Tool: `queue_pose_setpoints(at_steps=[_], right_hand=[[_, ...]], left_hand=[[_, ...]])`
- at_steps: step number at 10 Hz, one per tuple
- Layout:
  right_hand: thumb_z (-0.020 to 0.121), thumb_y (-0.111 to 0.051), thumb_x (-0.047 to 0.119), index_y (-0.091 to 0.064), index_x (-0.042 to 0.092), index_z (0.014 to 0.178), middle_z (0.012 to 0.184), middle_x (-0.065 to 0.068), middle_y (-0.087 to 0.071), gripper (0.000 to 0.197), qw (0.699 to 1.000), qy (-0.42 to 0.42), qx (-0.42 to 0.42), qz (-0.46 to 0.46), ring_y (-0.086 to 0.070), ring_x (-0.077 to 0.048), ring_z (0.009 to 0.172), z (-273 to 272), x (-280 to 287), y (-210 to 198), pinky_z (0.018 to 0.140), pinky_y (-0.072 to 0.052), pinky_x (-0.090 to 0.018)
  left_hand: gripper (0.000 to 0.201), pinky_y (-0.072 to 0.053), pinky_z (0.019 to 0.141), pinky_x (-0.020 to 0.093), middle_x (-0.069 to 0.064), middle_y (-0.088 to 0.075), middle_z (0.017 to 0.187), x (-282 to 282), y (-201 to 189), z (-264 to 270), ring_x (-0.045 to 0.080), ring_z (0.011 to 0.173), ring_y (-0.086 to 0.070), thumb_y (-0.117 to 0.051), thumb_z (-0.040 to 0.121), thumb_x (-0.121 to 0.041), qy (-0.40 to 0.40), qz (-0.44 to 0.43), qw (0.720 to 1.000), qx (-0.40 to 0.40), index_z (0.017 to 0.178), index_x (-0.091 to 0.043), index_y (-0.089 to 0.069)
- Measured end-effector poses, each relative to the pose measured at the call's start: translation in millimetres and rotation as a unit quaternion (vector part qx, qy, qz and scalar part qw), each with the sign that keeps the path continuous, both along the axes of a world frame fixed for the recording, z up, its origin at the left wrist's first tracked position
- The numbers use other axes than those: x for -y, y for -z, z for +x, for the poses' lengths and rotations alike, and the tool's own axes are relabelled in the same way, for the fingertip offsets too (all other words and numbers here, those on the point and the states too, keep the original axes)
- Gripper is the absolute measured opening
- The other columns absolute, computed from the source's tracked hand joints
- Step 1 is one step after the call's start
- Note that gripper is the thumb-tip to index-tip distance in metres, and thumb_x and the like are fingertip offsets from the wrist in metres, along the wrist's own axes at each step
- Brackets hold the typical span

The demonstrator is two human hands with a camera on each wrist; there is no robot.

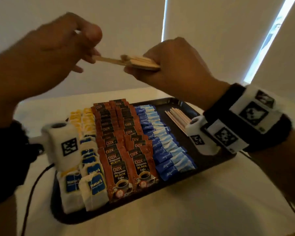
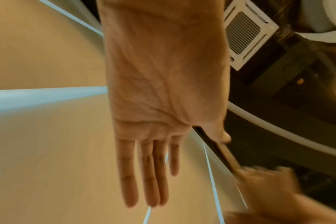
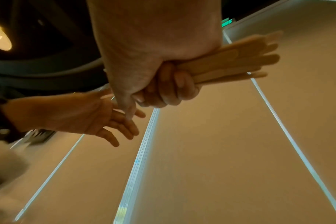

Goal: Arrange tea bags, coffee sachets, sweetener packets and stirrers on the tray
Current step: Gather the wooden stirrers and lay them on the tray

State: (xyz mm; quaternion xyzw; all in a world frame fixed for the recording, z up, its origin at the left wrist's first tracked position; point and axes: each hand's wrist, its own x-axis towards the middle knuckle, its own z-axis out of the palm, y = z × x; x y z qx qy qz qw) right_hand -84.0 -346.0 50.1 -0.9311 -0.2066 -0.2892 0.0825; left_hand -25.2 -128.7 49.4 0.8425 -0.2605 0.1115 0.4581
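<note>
- Right hand (image 1: 175, 65): gripping a bundle of wooden stirrers (image 1: 141, 63) in a closed fist, above the tray (image 1: 211, 160).
- Left hand (image 1: 58, 53): pinching one stirrer (image 1: 107, 59) with thumb and forefinger, remaining fingers stretching straight.
- Lying on the tray: tea bags (image 1: 85, 176), coffee sachets (image 1: 124, 150), sweetener packets (image 1: 163, 143), more stirrers (image 1: 177, 116).

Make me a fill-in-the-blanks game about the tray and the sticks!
1. The right hand grips a bunch of wooden ____.
2. The left hand pinches ____ stirrer.
3. On the tray, the blue sweetener packets lie right of the ____ sachets.
4. The tea bags fill the tray's ____ side.

Missing words: stirrers, one, coffee, left
</note>
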Motion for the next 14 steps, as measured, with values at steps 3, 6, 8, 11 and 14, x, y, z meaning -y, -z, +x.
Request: queue_pose_setpoints(at_steps=[3,6,8,11,14], right_hand=[[0.09,-0.052,0.039,-0.065,0.019,0.096,0.067,0.005,-0.043,0.024,0.996,-0.026,0.07,0.051,-0.049,-0.017,0.065,36.2,-66.4,17.8,0.061,-0.04,-0.029],[0.09,-0.051,0.034,-0.045,0.022,0.077,0.057,0.012,-0.026,0.019,0.994,-0.049,0.045,0.081,-0.035,-0.009,0.054,35.4,-67.5,17.4,0.057,-0.031,-0.025],[0.086,-0.058,0.026,-0.061,0.011,0.089,0.062,0.014,-0.022,0.016,0.991,-0.069,0.009,0.11,-0.036,-0.01,0.058,34.2,-57.5,21.7,0.057,-0.031,-0.025],[0.094,-0.053,0.015,-0.042,0.017,0.052,0.042,0.008,-0.031,0.044,0.791,-0.243,-0.041,0.56,-0.028,-0.007,0.036,40.2,-45.6,13.7,0.043,-0.028,-0.021],[0.098,-0.043,0.02,-0.034,0.015,0.051,0.039,0.005,-0.03,0.049,0.551,-0.397,-0.145,0.719,-0.027,-0.01,0.036,44.9,-43.0,11.4,0.048,-0.035,-0.027]], left_hand=[[0.037,-0.048,0.08,0.026,-0.018,-0.066,0.093,31.1,2.9,-28.7,-0.006,0.091,-0.063,-0.025,0.087,-0.061,-0.01,-0.072,0.995,0.065,0.098,-0.046,-0.057],[0.027,-0.042,0.07,0.005,-0.014,-0.06,0.09,36.2,11.6,-25.7,-0.006,0.085,-0.059,-0.028,0.103,-0.029,-0.01,0.016,0.979,0.202,0.116,-0.027,-0.052],[0.026,-0.048,0.075,0.01,-0.004,-0.064,0.097,50.1,16.9,-32.2,0.001,0.093,-0.06,-0.03,0.103,-0.017,-0.007,0.002,0.97,0.242,0.118,-0.025,-0.049],[0.071,-0.044,0.092,0.023,-0.023,-0.06,0.117,36.5,7.2,-10.2,0.002,0.123,-0.051,-0.049,0.05,-0.093,0.063,-0.083,0.993,0.061,0.11,-0.055,-0.046],[0.044,-0.058,0.061,0.028,-0.009,-0.069,0.079,40.7,28.8,-16.7,0.006,0.068,-0.068,-0.056,0.076,-0.069,0.06,0.132,0.989,0.02,0.097,-0.03,-0.052]])
